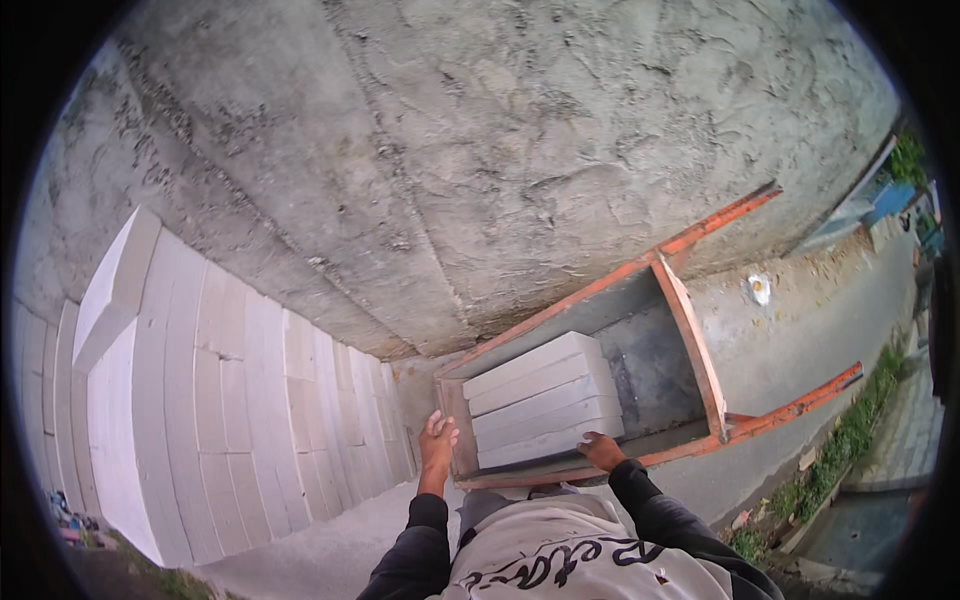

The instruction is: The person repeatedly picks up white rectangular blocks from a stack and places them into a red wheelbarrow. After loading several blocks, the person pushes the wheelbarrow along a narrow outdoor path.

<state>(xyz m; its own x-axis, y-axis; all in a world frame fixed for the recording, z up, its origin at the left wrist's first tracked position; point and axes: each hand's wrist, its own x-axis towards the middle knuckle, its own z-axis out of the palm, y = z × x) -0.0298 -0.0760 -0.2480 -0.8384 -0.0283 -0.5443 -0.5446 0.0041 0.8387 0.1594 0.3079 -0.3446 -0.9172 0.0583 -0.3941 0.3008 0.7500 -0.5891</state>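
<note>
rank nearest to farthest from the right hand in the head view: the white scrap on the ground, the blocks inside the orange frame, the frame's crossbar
1. Blocks inside the orange frame: beside the right hand.
2. Crossbar: to the hand's right, spanning the frame.
3. White scrap: farther right and ahead, beyond the crossbar.

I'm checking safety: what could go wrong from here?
The right hand is near the white blocks and could be pinched if one shifts. Those blocks crowd one end of the orange-framed tray, so the uneven load might tip it. The larger block stack at left might shed one if bumped.
</note>
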